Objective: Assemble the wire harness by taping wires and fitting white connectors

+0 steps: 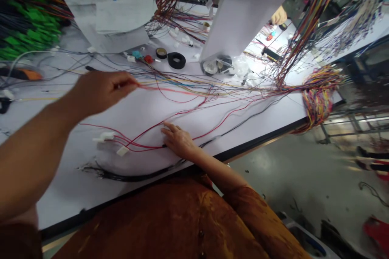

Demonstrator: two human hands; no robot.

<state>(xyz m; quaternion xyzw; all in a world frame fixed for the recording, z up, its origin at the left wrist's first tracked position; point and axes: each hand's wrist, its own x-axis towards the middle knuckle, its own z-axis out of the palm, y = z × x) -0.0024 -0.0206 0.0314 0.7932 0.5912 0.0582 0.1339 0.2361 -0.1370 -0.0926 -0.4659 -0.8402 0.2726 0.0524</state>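
At the left of the head view, my left hand (pixel 103 89) is closed in a pinch on a red wire (pixel 170 89), which stretches to the right, blurred by motion. My right hand (pixel 179 141) lies on the table near its front edge, fingers stretched forward over red wires (pixel 146 145). A dark spot on these wires shows beside its fingers. White connectors (pixel 122 151) cap the wires' left ends. A black cable bundle (pixel 130 178) with stripped-looking ends runs under my right wrist.
Long mixed wires (pixel 237 89) cross the white table (pixel 121 109) to a coiled wire bundle (pixel 322 93). Tape rolls (pixel 176 60) stand behind, near a white post (pixel 243 12). Papers (pixel 124 16) and green connectors (pixel 33 32) are at the back left. Another person's hand (pixel 278 16) shows beyond.
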